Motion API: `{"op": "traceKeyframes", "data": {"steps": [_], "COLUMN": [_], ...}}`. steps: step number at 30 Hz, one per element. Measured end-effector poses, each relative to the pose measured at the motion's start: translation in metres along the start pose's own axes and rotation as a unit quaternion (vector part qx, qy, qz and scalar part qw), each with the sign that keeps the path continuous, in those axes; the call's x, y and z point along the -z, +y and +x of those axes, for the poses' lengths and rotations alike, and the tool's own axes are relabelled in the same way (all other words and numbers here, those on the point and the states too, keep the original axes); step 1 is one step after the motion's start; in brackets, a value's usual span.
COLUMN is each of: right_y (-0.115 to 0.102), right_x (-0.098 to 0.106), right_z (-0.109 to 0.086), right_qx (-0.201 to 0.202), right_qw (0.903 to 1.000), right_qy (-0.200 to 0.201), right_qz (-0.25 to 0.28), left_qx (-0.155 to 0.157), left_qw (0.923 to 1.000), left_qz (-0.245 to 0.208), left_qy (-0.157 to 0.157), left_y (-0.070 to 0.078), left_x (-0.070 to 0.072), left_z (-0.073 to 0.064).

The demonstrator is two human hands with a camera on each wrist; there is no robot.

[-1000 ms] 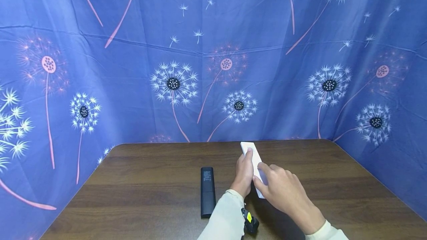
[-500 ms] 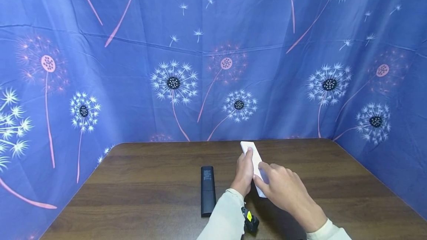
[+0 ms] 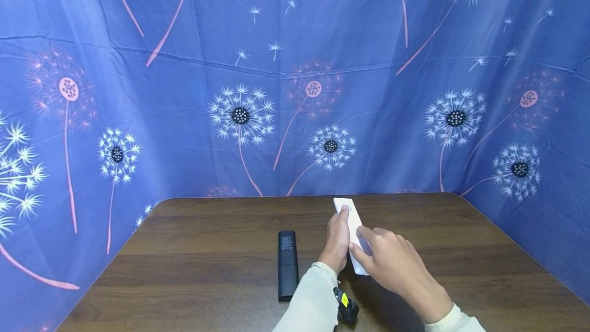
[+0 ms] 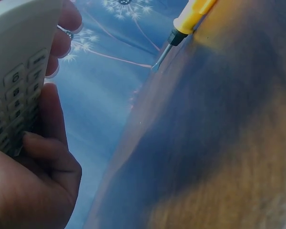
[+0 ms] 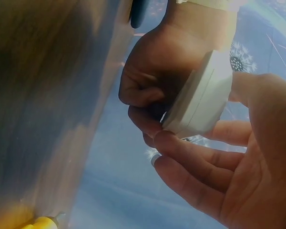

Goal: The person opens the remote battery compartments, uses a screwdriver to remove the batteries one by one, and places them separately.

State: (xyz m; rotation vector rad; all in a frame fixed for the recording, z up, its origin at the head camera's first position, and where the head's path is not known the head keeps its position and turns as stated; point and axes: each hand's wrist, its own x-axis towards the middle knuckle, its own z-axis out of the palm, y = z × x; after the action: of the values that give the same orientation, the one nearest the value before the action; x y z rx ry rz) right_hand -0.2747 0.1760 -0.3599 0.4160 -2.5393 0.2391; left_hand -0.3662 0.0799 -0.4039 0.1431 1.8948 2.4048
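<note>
A white remote control (image 3: 354,219) is held tilted above the table, its plain back turned up in the head view. My left hand (image 3: 337,240) grips its left side, thumb lying along the back. In the left wrist view, rows of buttons show on the remote's underside (image 4: 16,90), with curled fingers against them. My right hand (image 3: 392,260) holds the lower end, thumb and index finger on the back. Seen from the right wrist, fingers (image 5: 200,167) of the right hand reach under the remote's end (image 5: 205,100).
A black remote control (image 3: 288,265) lies on the brown wooden table (image 3: 207,250), left of the hands. A screwdriver with a yellow handle (image 4: 193,16) lies on the table. Behind the table hangs a blue dandelion-print cloth (image 3: 184,117). A black wrist device (image 3: 346,306) sits by the left sleeve.
The white remote has tipped slightly in the hands, so small markings near its far end now show. Both hands keep nearly the same place.
</note>
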Motion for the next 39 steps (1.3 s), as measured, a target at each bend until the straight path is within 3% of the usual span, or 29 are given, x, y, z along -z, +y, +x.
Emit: {"op": "traceKeyframes", "data": {"steps": [13, 24, 39], "right_y": [0.0022, 0.0008, 0.0026], "right_x": [-0.0031, -0.0049, -0.0055], "right_z": [0.0003, 0.0001, -0.0002], "right_qx": [0.034, 0.017, 0.056], "right_qw": [0.9991, 0.9998, 0.998], "right_qy": [0.025, 0.005, 0.028], "right_qz": [-0.005, 0.005, -0.012], "left_qx": [-0.005, -0.004, -0.01], "left_qw": [0.9999, 0.9999, 0.9997], "left_qz": [-0.011, -0.001, 0.017], "left_qy": [0.003, 0.015, -0.012], "left_y": [-0.0008, -0.0024, 0.0012], "left_x": [-0.0017, -0.0004, 0.0035], "left_z": [0.0004, 0.0021, 0.0037]}}
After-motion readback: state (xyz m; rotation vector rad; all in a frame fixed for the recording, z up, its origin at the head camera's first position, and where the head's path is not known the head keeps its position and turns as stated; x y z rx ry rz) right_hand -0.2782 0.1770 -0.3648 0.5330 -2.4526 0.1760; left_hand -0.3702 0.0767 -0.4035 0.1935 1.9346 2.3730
